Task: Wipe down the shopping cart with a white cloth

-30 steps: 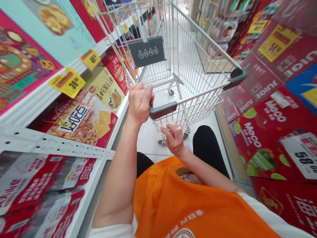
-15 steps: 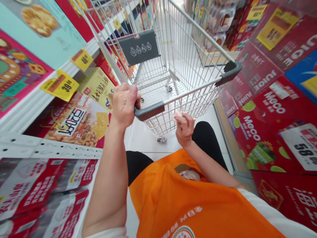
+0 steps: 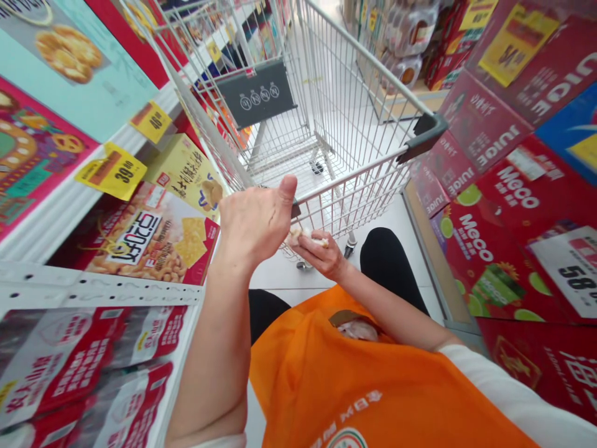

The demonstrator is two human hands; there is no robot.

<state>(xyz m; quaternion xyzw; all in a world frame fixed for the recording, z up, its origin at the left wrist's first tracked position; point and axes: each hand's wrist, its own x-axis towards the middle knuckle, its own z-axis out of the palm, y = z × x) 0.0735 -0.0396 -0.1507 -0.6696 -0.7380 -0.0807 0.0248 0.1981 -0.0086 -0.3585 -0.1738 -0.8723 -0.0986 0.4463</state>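
A metal wire shopping cart (image 3: pixel 354 177) stands in front of me, with nothing seen lying in its basket. My left hand (image 3: pixel 256 221) is on the cart's near left corner and covers most of the grey grip there. Its thumb points out to the right, while the other fingers curl down out of sight. Just below and right of it, my right hand (image 3: pixel 330 260) is closed on a crumpled white cloth or tissue (image 3: pixel 319 241). That hand is close under the cart's near rail; whether the cloth touches the rail is unclear.
On the left, shelves hold snack boxes (image 3: pixel 152 239), yellow price tags (image 3: pixel 112 171) and red-and-white packs (image 3: pixel 105 386). Red drink cartons (image 3: pixel 517 199) are stacked on the right. My orange apron (image 3: pixel 326 373) and black-clad knees fill the lower middle. A grey sign (image 3: pixel 258 93) hangs inside the cart.
My left hand has slid right over the grey corner grip and now hides it. My right hand has moved left with the cloth, close to my left hand.
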